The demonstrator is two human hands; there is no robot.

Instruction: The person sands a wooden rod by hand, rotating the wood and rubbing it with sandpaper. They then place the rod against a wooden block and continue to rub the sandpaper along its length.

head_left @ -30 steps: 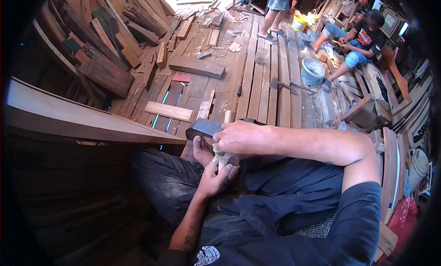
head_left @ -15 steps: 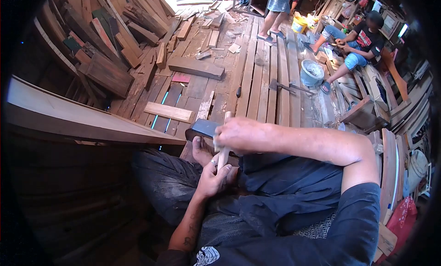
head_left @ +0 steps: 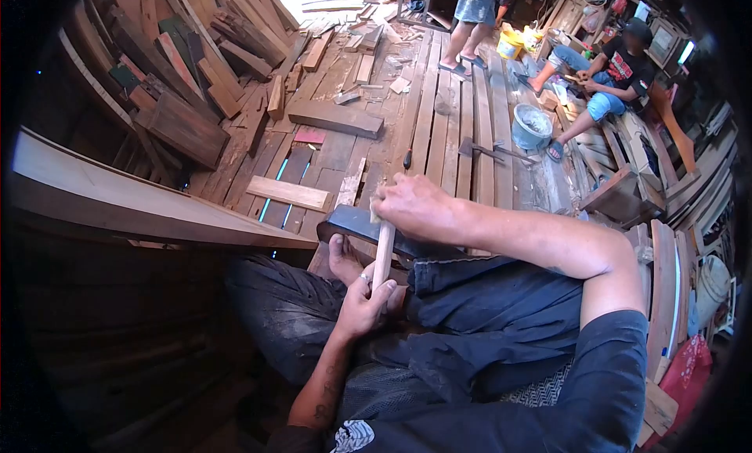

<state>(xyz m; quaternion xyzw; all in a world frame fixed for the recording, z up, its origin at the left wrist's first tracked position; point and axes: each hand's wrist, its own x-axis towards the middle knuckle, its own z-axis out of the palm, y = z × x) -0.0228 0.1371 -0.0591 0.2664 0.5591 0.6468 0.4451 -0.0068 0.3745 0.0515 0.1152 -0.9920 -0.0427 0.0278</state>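
A narrow pale wooden stick (head_left: 383, 254) points away from me above my crossed legs. My left hand (head_left: 364, 303) is wrapped round its near end, thumb on top. At its far end my right hand (head_left: 413, 208) is closed on a small tan pad (head_left: 377, 202) pressed against the wood; the material is too blurred to name. Behind the stick lies a dark block (head_left: 348, 220), partly hidden by my right hand and the stick.
Wood pieces lean at the upper left; a long board (head_left: 149, 202) spans the left. On the floor are a plank (head_left: 290, 192), a beam (head_left: 334, 119) and a hammer-like tool (head_left: 468, 147). A bucket (head_left: 532, 127) stands near a seated person (head_left: 624, 69); another person (head_left: 475, 10) stands behind.
My right hand and the pad have moved away from my left hand to the stick's far end, leaving more of the stick visible. My left hand has barely moved.
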